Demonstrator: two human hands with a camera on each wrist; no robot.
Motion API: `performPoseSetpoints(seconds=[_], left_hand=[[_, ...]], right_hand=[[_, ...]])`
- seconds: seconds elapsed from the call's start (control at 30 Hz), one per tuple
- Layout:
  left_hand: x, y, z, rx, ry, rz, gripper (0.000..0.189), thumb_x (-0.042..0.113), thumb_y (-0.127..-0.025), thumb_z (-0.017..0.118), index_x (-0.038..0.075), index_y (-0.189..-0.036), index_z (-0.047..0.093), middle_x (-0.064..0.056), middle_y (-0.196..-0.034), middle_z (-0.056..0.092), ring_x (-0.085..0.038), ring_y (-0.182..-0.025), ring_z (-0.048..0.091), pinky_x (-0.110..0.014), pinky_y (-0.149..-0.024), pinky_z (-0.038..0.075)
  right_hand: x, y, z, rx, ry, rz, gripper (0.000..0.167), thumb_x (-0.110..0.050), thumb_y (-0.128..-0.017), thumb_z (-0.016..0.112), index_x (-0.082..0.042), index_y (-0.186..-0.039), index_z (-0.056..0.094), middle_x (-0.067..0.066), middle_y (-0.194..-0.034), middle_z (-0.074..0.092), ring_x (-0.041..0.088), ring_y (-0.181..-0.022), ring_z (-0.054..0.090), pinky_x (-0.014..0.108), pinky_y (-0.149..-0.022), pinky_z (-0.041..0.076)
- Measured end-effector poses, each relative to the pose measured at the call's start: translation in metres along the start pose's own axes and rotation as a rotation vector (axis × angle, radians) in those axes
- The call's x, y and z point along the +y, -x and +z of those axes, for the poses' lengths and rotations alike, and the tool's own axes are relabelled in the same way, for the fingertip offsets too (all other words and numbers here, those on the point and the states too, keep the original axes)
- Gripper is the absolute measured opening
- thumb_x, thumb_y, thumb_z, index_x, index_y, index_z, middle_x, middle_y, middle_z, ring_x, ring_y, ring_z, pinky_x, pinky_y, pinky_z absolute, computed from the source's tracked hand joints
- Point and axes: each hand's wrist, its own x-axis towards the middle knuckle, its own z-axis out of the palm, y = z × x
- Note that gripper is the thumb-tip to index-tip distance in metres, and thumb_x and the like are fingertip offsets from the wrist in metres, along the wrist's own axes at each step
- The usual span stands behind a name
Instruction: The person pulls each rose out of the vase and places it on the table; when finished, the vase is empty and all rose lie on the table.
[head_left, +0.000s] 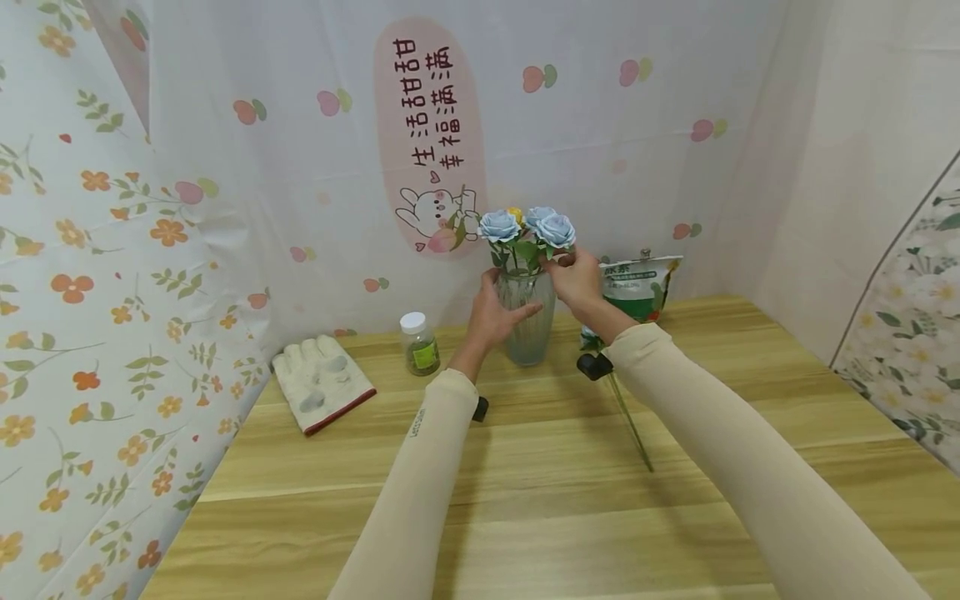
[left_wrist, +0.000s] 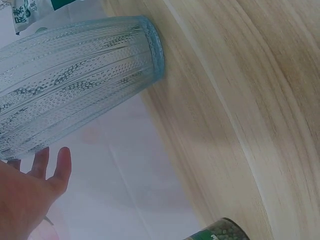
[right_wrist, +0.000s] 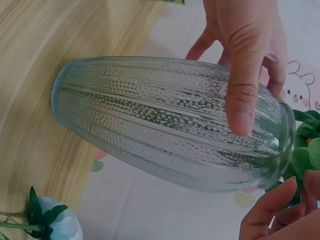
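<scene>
A clear ribbed glass vase stands upright on the wooden table, holding blue roses and a yellow flower. My left hand grips the vase's upper part from the left, its thumb lying across the glass in the right wrist view. At the rim's right side, my right hand pinches among the stems and green leaves under a blue rose; the pinched stem is mostly hidden. Another blue rose lies on the table, its long stem pointing towards me.
A white work glove with a red cuff lies at the left. Between it and the vase stands a white-lidded jar. A white and green bag is behind my right forearm. A printed curtain hangs along the table's back edge.
</scene>
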Motion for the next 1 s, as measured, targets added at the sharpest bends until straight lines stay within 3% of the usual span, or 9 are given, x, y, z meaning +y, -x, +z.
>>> performPoseSetpoints(seconds=[0.1, 0.23, 0.37, 0.5, 0.77, 1.0], left_hand=[[0.001, 0.000, 0.000, 0.003, -0.011, -0.003, 0.098, 0.043, -0.081, 0.081, 0.008, -0.152, 0.022, -0.015, -0.157, 0.033, -0.028, -0.143, 0.034, -0.043, -0.114, 0.033], [0.002, 0.001, -0.001, 0.001, -0.013, -0.002, 0.098, 0.042, -0.082, 0.081, 0.008, -0.152, 0.022, -0.015, -0.157, 0.033, -0.029, -0.144, 0.033, -0.043, -0.114, 0.032], [0.003, 0.002, -0.001, 0.000, -0.008, -0.007, 0.098, 0.043, -0.082, 0.081, 0.008, -0.153, 0.022, -0.015, -0.157, 0.032, -0.028, -0.144, 0.032, -0.043, -0.114, 0.032], [0.002, 0.002, -0.001, -0.001, -0.007, -0.011, 0.099, 0.043, -0.081, 0.081, 0.008, -0.153, 0.022, -0.014, -0.157, 0.032, -0.028, -0.144, 0.032, -0.043, -0.115, 0.031], [0.001, 0.001, -0.001, 0.006, -0.011, -0.004, 0.099, 0.044, -0.082, 0.081, 0.009, -0.153, 0.022, -0.014, -0.157, 0.033, -0.028, -0.144, 0.032, -0.043, -0.115, 0.031], [0.000, 0.001, 0.001, 0.006, -0.015, 0.014, 0.099, 0.043, -0.081, 0.081, 0.009, -0.152, 0.022, -0.013, -0.157, 0.033, -0.027, -0.144, 0.032, -0.042, -0.115, 0.031]], right_hand=[[-0.002, 0.001, -0.003, 0.005, -0.055, 0.015, 0.032, -0.034, -0.098, 0.062, -0.005, -0.112, 0.057, 0.004, -0.092, 0.055, 0.017, -0.068, 0.058, 0.031, -0.057, 0.049], [-0.003, 0.003, -0.010, 0.003, -0.122, 0.008, 0.039, -0.034, -0.099, 0.061, -0.001, -0.118, 0.056, 0.015, -0.114, 0.060, 0.024, -0.089, 0.065, 0.025, -0.054, 0.050], [-0.003, 0.003, -0.015, 0.002, -0.170, -0.061, 0.039, -0.032, -0.099, 0.061, -0.002, -0.124, 0.058, 0.018, -0.129, 0.062, 0.029, -0.096, 0.070, 0.024, -0.049, 0.051], [-0.003, 0.003, -0.019, 0.019, -0.208, -0.126, 0.029, -0.030, -0.100, 0.059, -0.007, -0.118, 0.059, 0.018, -0.118, 0.069, 0.024, -0.084, 0.074, 0.026, -0.044, 0.050], [-0.004, 0.009, -0.023, 0.001, -0.250, -0.249, 0.035, -0.024, -0.103, 0.054, -0.004, -0.133, 0.051, 0.023, -0.114, 0.068, 0.003, -0.071, 0.068, 0.026, -0.042, 0.049], [0.000, 0.012, -0.021, -0.019, -0.309, -0.386, 0.028, -0.003, -0.100, 0.051, 0.009, -0.125, 0.056, 0.033, -0.113, 0.065, 0.018, -0.078, 0.069, 0.026, -0.041, 0.050]])
